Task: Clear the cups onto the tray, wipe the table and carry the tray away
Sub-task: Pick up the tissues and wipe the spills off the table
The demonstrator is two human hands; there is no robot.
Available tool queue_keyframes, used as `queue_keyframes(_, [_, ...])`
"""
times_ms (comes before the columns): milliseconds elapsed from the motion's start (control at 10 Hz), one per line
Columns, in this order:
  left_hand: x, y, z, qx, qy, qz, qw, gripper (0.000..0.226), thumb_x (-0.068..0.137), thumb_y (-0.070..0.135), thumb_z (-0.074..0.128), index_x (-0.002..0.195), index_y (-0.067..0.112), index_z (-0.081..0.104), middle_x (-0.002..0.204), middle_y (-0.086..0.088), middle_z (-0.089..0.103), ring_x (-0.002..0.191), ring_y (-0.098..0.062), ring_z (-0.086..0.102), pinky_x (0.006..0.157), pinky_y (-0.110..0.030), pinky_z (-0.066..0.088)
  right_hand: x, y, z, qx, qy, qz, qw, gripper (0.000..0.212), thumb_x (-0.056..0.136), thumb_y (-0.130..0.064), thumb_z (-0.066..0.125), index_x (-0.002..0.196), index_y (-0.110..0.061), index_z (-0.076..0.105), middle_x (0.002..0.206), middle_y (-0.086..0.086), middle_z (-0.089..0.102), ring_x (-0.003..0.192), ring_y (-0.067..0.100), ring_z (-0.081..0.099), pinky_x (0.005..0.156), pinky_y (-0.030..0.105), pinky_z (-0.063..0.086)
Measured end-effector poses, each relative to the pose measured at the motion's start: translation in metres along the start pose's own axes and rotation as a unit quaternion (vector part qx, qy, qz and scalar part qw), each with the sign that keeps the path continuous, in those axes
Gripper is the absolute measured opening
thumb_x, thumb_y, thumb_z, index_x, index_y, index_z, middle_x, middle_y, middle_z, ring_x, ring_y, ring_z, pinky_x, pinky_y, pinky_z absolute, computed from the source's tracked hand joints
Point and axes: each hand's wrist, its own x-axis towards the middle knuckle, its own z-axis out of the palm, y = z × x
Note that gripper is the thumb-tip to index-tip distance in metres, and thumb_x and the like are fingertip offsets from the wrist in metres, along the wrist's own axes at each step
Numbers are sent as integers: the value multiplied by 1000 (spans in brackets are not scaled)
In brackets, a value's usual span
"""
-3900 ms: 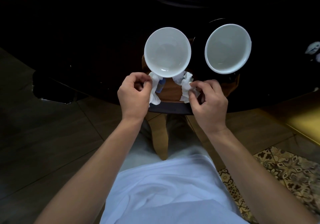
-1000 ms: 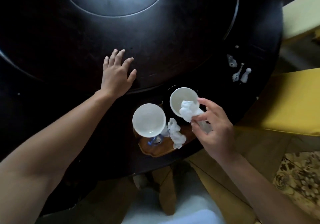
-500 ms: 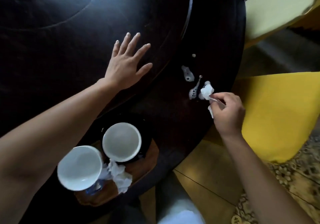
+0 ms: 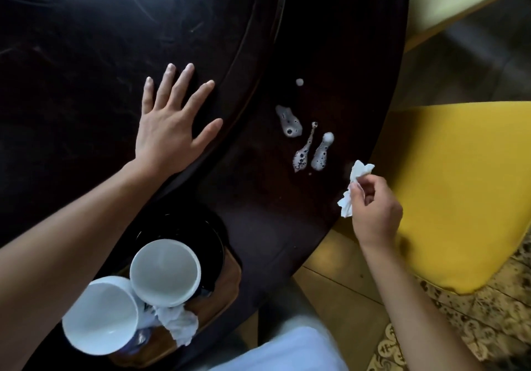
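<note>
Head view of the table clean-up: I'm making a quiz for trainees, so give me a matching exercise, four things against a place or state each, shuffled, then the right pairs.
Things:
1. left hand
2. right hand
3. foamy spill
4. two white cups

Places or states:
A. on the wooden tray at the near edge of the table
B. pinching a crumpled tissue
C. lying unwiped on the dark table
D. pressed flat, fingers spread, on the tabletop

Pairs: 1-D, 2-B, 3-C, 4-A
</note>
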Motion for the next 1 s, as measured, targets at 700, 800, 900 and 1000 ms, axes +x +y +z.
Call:
queue_keyframes(700, [3, 0, 3, -6, 10, -8, 1000, 67, 100, 62, 41, 159, 31, 34, 172, -4, 16, 160, -31, 5, 127, -56, 1, 90, -57, 7, -26, -13, -110, 994, 17, 95, -22, 64, 105, -9, 64, 78, -9, 58, 67, 13, 54, 62, 26, 36])
queue_keyframes(800, [3, 1, 2, -5, 13, -10, 1000, 67, 100, 62, 42, 159, 32, 34, 172, -4, 16, 160, -30, 5, 127, -56, 1, 117, -63, 23, -66, -61, -75, 993, 27, 97, -26, 60, 120, -13, 58, 88, 1, 69, 79, 23, 65, 66, 26, 35])
queue_keyframes(900, [6, 3, 4, -5, 11, -10, 1000, 66, 100, 62, 42, 159, 32, 34, 172, -4, 16, 160, -31, 5, 127, -56, 1, 115, -62, 27, -135, -100, -60, 984, 19, 98, -21, 56, 115, -14, 61, 103, 7, 73, 92, 34, 68, 68, 30, 37])
queue_keyframes(1000, [8, 5, 4, -6, 15, -12, 1000, 66, 101, 62, 42, 159, 32, 35, 172, -4, 16, 160, -31, 6, 127, -57, 1, 93, -58, 23, -146, -84, -93, 981, 12, 94, -13, 56, 104, -13, 63, 98, 6, 73, 86, 34, 68, 63, 30, 35])
